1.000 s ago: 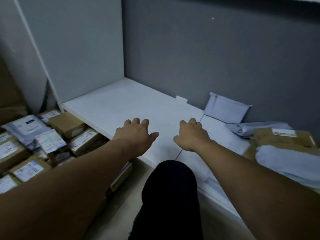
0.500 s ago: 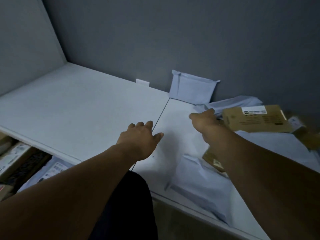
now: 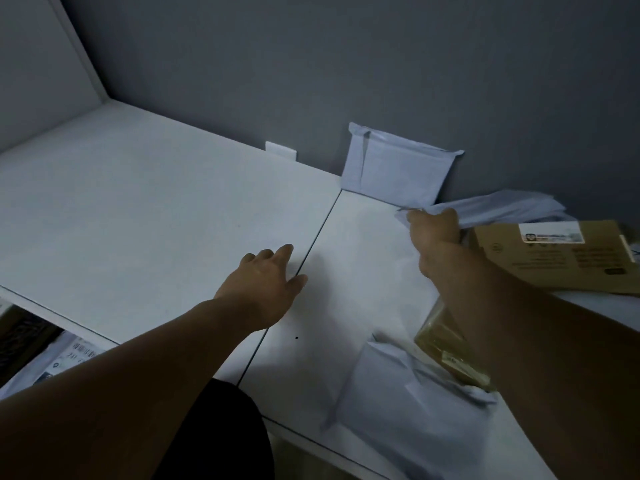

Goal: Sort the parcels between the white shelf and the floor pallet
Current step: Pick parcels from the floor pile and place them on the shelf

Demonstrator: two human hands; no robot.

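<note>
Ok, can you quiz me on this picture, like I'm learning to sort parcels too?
1. True or false: the left hand is gripping a parcel.
2. What is the right hand pinching? A) a bottle B) a grey mailer bag C) a roll of tape
3. Fill in the gap: the folded grey mailer at the back of the white shelf stands leaning against the ____.

Key
1. False: its fingers are spread out and hold nothing.
2. B
3. wall
</note>
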